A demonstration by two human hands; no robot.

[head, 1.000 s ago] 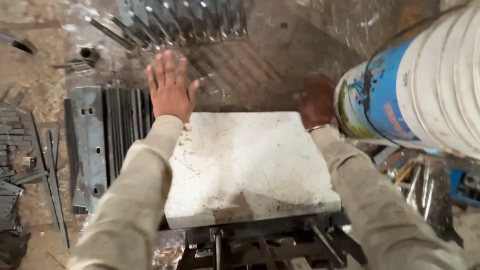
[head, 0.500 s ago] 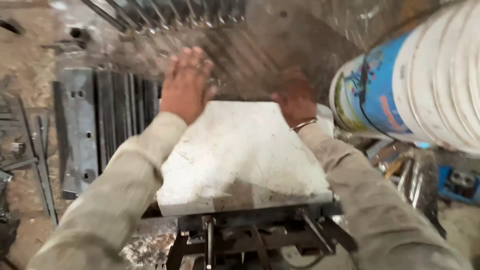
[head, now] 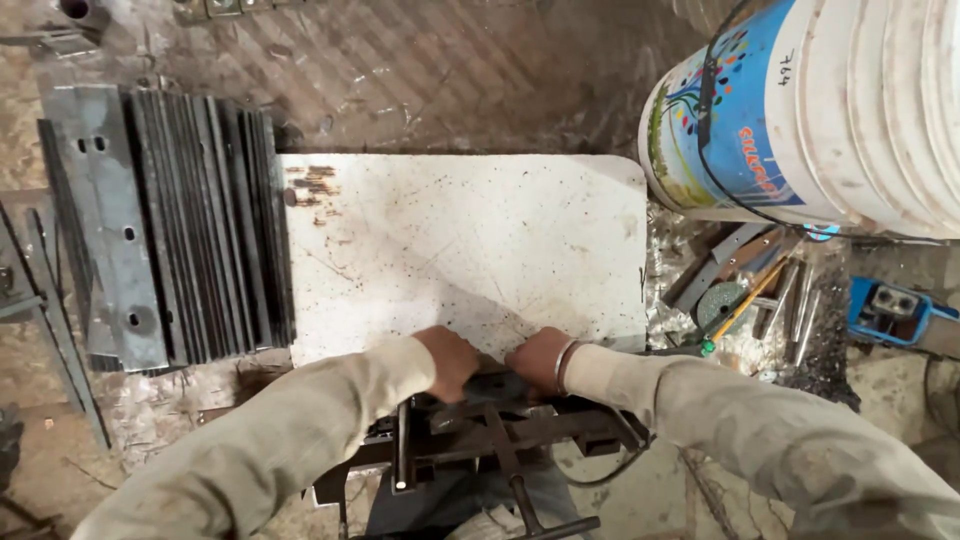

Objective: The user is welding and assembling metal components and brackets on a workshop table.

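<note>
head view looks straight down on a white slab (head: 470, 250), a flat rectangular sheet with rounded far corners, speckled with dark spots and rust-brown stains near its far left corner. it lies on a dark metal frame (head: 500, 430), which shows only under its near edge. both hands sit at the middle of that near edge: the left hand (head: 450, 358) and the right hand (head: 540, 358), with a metal bangle at the wrist, are close together, fingers curled down over the edge and the frame bars below. whether they pinch the slab or a bar i cannot tell, since the fingertips are hidden.

risk, as i judge it: the hands grip near one point, so the wide slab could pivot or tip off the frame if it is pushed unevenly. its far right corner lies just beside the big white bucket (head: 820, 110), so a slide that way could knock it. fingers under the edge could be nipped between slab and frame. the stack of grey steel plates (head: 170, 220) touches or nearly touches the slab's left edge and could snag it. loose tools and a grinding disc (head: 722, 303) lie on the floor past the right edge, with a blue tool (head: 890, 310) further right.
</note>
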